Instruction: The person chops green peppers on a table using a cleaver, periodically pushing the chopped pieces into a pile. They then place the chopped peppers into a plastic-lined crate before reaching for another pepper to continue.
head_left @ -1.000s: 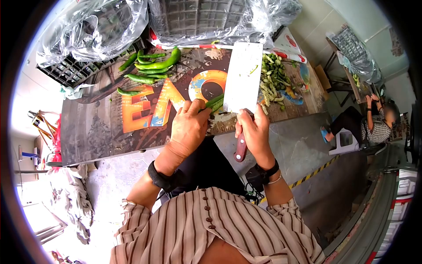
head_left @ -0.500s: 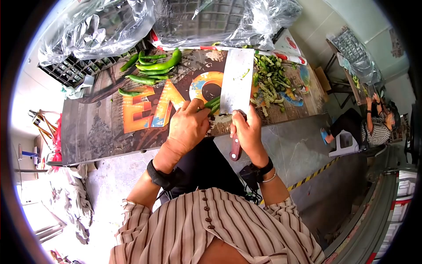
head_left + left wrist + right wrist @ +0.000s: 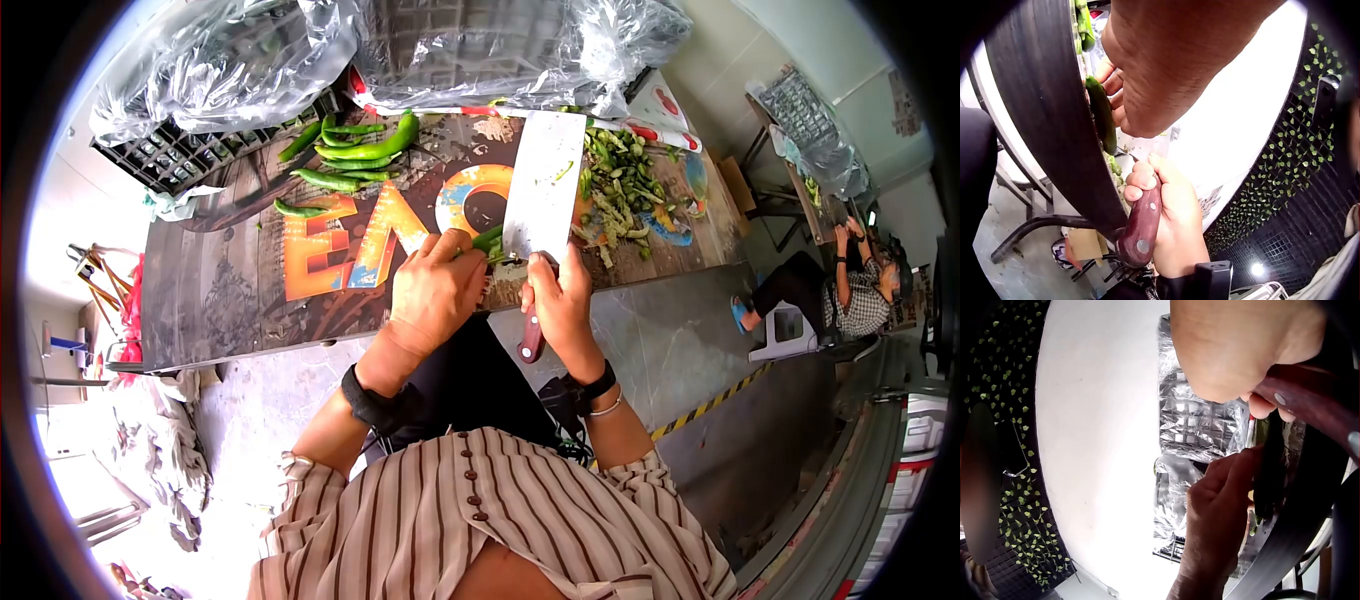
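Under the curled fingers of my left hand (image 3: 435, 290), green chili peppers (image 3: 488, 241) are held against the table (image 3: 215, 290), with their right ends sticking out. The left wrist view shows one pepper (image 3: 1102, 112) lying along the fingertips. My right hand (image 3: 562, 308) grips a cleaver by its dark red riveted handle (image 3: 531, 337). Its broad pale blade (image 3: 545, 180) points away from me, right beside the pepper ends, with green bits stuck on it. Chopped green pepper (image 3: 622, 185) lies in a heap to the right of the blade.
Several whole green peppers (image 3: 370, 152) lie at the back left of the table. Behind them stand black crates (image 3: 165, 160) covered in clear plastic (image 3: 240, 75). Far to the right, another person (image 3: 857, 295) sits by a second table.
The cleaver has shifted left with my right hand, closer to my left hand. Less of the held peppers shows past my left fingers.
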`<action>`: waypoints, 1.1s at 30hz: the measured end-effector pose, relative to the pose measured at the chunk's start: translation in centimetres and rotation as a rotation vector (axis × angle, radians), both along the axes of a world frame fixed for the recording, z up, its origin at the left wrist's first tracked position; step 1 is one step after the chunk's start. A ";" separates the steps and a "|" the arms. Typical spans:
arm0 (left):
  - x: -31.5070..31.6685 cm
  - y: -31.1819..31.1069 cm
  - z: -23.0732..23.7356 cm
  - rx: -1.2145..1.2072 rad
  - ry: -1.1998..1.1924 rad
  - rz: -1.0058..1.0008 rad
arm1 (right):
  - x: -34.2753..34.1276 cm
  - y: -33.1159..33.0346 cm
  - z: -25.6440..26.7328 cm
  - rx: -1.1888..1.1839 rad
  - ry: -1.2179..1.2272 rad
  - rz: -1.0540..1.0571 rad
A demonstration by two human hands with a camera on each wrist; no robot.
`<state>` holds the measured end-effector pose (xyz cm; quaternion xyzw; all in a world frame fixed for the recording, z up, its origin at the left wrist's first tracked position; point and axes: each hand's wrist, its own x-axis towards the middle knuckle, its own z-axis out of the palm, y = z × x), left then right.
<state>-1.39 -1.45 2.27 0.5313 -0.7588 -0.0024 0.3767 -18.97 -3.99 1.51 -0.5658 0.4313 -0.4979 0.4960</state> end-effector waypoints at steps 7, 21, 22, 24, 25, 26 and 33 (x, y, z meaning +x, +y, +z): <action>0.4 -0.7 -0.6 0.161 0.106 0.096 | -0.2 0.3 -0.5 0.015 -0.051 -0.010; 0.5 -0.5 -1.6 0.139 0.114 0.075 | 0.1 0.3 0.3 -0.075 0.038 0.087; 0.5 -0.5 -1.6 0.139 0.115 0.076 | 0.2 0.2 0.1 -0.097 0.073 0.098; 0.5 -0.4 -1.6 0.138 0.118 0.076 | 0.2 -0.1 -0.3 -0.099 0.137 0.108; 0.5 -0.4 -1.6 0.138 0.120 0.079 | 0.0 -0.5 -0.9 -0.099 0.139 0.111; 0.5 -0.4 -1.6 0.139 0.119 0.078 | -0.4 -1.0 -1.7 -0.178 0.257 0.080; 0.4 -0.4 -1.7 0.149 0.117 0.079 | -0.9 -2.8 -0.4 -0.473 0.521 -0.110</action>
